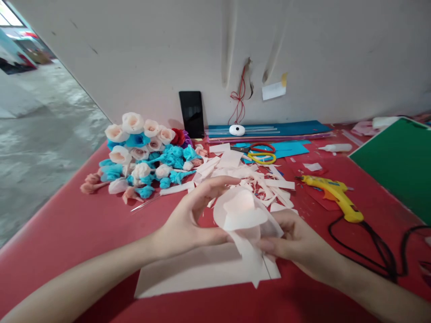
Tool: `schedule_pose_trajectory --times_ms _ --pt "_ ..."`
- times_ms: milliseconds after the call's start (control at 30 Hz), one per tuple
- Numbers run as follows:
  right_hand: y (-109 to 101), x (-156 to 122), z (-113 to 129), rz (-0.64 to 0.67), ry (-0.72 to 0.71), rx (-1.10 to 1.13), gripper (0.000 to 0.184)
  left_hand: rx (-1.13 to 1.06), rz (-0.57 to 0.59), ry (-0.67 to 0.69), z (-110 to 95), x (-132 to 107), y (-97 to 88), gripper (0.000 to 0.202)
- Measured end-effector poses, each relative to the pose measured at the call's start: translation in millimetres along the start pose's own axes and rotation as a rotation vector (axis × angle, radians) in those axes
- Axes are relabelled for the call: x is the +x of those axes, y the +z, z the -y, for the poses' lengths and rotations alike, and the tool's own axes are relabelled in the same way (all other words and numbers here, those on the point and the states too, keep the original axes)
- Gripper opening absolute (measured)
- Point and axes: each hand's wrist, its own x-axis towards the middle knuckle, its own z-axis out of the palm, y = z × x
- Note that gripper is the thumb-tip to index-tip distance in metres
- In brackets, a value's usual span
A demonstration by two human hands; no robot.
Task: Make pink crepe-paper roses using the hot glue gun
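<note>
A half-rolled pale pink paper flower [240, 215] is held in the air between both my hands, above a pale pink paper sheet [188, 273] that lies on the red table [77, 229]. My left hand [191, 220] pinches the flower's left side, with its forefinger arched over the top. My right hand [291, 240] grips the flower's base and the loose paper strip hanging from it. Behind the flower lies a heap of pale paper scraps [242, 172].
A pile of finished white, pink and blue paper flowers [144, 154] sits at the back left. A yellow glue gun [338, 197] with a black cord lies at the right. Scissors [259, 152], a glue bottle [336, 147], blue sheets, a dark phone [191, 113] and a green board [400, 161] stand farther back.
</note>
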Motion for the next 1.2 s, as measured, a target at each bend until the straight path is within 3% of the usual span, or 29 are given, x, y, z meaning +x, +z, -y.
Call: schedule_pose_trajectory --times_ms 100,233,367,467,600,967,1200 --pt "-0.7 0.2 -0.5 -0.016 0.035 0.0 0.025 0.06 -0.029 0.121 5.0 1.2 -0.9 0.063" --pt "-0.4 0.6 -3.2 -0.027 0.071 0.055 0.025 0.367 -0.041 0.485 4.5 3.6 -7.4 0.077" --pt "1.0 2.5 -4.9 -0.023 0.065 0.1 0.014 0.804 0.053 0.705 -6.2 5.5 -12.8 0.051" --pt "2.9 4.2 -3.3 -0.036 0.08 0.09 0.013 0.942 0.083 0.754 -12.2 6.7 -11.6 0.032" --pt "5.1 5.6 0.5 -0.049 0.141 0.056 0.018 0.935 0.105 0.791 -14.5 7.4 -10.1 0.019" --pt "5.6 5.1 -0.8 -0.066 0.217 -0.07 0.026 0.925 0.103 0.79 -18.3 5.7 -13.7 0.016" --pt "8.4 2.0 -0.1 -0.08 0.202 -0.124 0.021 0.87 0.036 0.775 -15.4 6.1 -13.3 0.011"
